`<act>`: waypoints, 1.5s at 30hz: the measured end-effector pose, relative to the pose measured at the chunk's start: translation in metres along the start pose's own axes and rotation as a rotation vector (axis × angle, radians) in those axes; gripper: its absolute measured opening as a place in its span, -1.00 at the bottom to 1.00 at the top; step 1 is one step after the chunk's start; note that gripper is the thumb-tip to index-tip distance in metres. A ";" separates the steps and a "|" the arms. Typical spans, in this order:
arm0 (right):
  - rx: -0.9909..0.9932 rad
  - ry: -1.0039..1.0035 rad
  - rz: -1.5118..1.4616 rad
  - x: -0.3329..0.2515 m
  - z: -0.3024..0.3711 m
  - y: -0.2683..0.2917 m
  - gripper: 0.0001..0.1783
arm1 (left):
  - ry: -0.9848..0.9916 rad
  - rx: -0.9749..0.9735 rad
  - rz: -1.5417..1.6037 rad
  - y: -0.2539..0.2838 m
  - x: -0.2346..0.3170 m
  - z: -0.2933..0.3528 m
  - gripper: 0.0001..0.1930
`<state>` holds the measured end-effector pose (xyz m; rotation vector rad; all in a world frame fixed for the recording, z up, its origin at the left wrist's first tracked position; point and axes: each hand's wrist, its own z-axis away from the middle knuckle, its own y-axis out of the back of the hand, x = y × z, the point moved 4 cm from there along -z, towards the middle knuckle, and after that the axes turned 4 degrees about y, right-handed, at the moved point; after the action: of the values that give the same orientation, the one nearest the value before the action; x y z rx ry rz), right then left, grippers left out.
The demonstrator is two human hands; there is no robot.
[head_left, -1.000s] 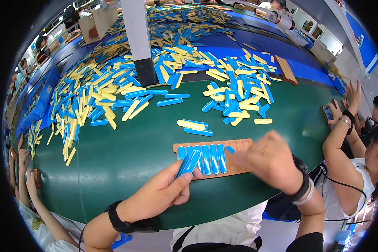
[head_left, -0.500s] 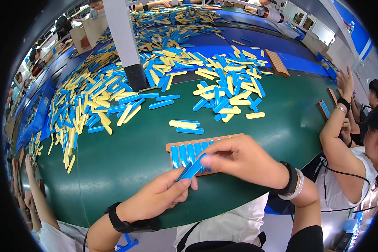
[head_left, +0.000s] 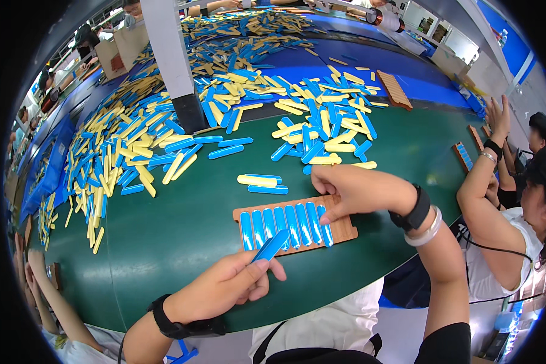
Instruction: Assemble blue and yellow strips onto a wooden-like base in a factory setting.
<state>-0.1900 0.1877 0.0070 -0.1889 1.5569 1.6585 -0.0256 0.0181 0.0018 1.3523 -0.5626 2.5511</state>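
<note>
My left hand is closed on a few flat blue strips with rounded ends, which slant up toward the tray. Just beyond it lies a brown grooved tray with a row of blue strips side by side in its grooves. At the right end of that row, my right hand grips another blue strip, thumb against its upper part. My other right fingers curl over the tray's far edge and are partly hidden. Bare grooves show at the tray's right end.
A yellow strip lies with blue ones just beyond the tray. Farther off, a large heap of blue and yellow strips spreads around a white post. Another brown tray lies at far right. A co-worker sits at right.
My right hand has moved from the strips in my left hand out to the tray's right part, taking one blue strip along. My left hand stays near the tray's front edge.
</note>
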 end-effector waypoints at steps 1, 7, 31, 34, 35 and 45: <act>-0.001 -0.034 -0.054 0.004 -0.002 0.002 -0.52 | 0.012 -0.025 -0.029 0.000 0.000 0.000 -0.65; 0.080 -0.003 -0.082 -0.007 -0.005 0.006 -0.71 | -0.024 -0.055 -0.107 0.003 -0.002 -0.002 -0.59; 0.634 0.176 0.352 -0.032 0.060 -0.009 -0.78 | 0.138 0.051 0.086 0.005 -0.008 0.001 -0.80; 0.604 0.314 0.638 -0.035 0.070 -0.041 -0.73 | 0.163 0.003 0.101 0.003 -0.009 -0.002 -0.78; 0.603 0.315 0.635 -0.037 0.070 -0.044 -0.73 | 0.165 0.004 0.102 0.004 -0.009 -0.001 -0.78; 0.670 0.248 0.463 -0.054 0.055 -0.025 -0.75 | 0.085 -0.032 -0.007 -0.002 -0.003 0.000 -0.73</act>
<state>-0.1164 0.2081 0.0337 0.3575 2.3905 1.3687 -0.0231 0.0199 0.0002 1.2270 -0.5794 2.5678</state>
